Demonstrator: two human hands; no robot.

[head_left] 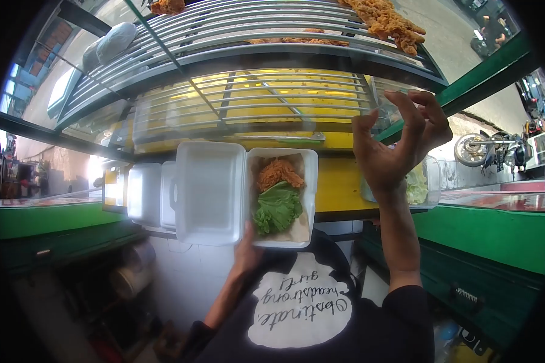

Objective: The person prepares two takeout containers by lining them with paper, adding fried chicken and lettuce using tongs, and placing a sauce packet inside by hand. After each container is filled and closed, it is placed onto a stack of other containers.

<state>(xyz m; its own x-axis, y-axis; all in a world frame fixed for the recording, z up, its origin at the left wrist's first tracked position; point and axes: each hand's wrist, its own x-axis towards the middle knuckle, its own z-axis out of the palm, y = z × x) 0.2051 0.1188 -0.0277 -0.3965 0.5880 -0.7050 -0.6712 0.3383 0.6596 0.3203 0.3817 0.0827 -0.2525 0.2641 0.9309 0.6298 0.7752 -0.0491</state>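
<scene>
A white foam takeaway box (pixel 312 199) is open in front of me, its lid (pixel 209 193) folded out to the left. Inside lie a piece of fried chicken (pixel 280 174) and a green lettuce leaf (pixel 277 209), over what looks like brown paper. My left hand (pixel 246 251) grips the box at its near edge by the hinge, thumb on the rim and the other fingers hidden. Raised at the right, my right hand (pixel 402 133) has curled fingers set apart from the thumb, and nothing shows in it. Behind its wrist is a clear container of pale green leaves (pixel 416 184).
More foam boxes (pixel 144 193) stand left of the open lid. Ahead, a metal rack (pixel 248 51) carries fried chicken pieces (pixel 387 24), above a yellow surface (pixel 272 97) with a second set of bars. A green frame bar (pixel 484 75) slants past my right hand.
</scene>
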